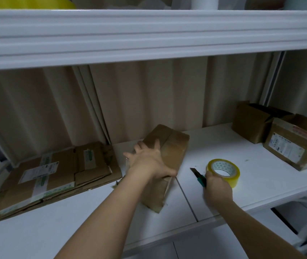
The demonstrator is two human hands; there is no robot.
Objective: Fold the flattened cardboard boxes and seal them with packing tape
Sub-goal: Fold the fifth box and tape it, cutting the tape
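Nearest, both forearms reach up onto a white shelf whose front edge runs low across the view. The right hand grips a green-handled utility knife, fingers curled round the handle and the dark blade pointing away to the left. It sits just beside the roll of yellow packing tape, which lies flat on the shelf; whether the fingers touch the roll I cannot tell.

The left hand rests on top of a folded cardboard box, fingers spread wide over its upper face and thumb hooked at the near right edge. The box stands at mid-shelf, angled, its near corner close to the shelf's front edge beside a seam in the surface.

To the left, flattened cardboard boxes lie stacked, corners overhanging toward the front. Bare shelf opens to the right of the tape. At the far right, two assembled boxes stand against the corrugated back wall, with an upper shelf overhead.
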